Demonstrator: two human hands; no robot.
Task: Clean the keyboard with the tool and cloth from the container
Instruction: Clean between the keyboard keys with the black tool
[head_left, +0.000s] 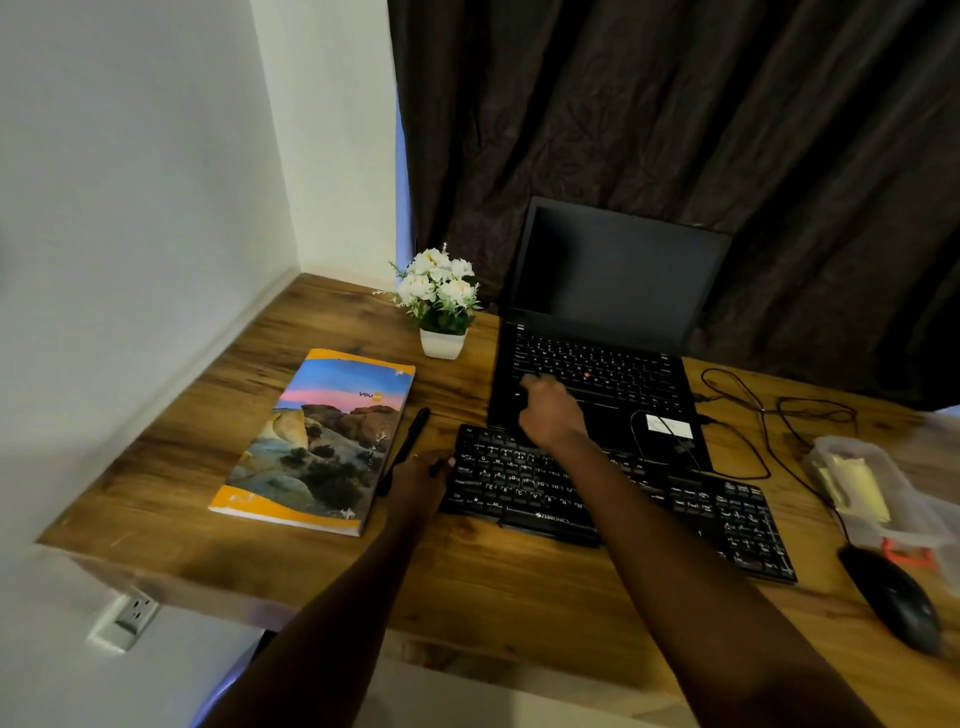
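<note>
A black external keyboard (649, 499) lies on the wooden desk (493, 587) in front of an open black laptop (597, 364). My left hand (421, 480) grips the keyboard's left edge, thumb on top. My right hand (550, 410) reaches over the keyboard's back edge onto the laptop's lower left keys, fingers curled; whether it holds anything is too dark to tell. At the right edge stands a clear plastic container (904, 499) with a yellow cloth (857, 488) inside. No cleaning tool is clearly visible.
A black pen (413, 436) lies beside a colourful book (322, 441) on the left. A white flower pot (441, 312) stands behind them. A black mouse (893, 597) and its looping cable (769, 426) lie on the right. A dark curtain hangs behind.
</note>
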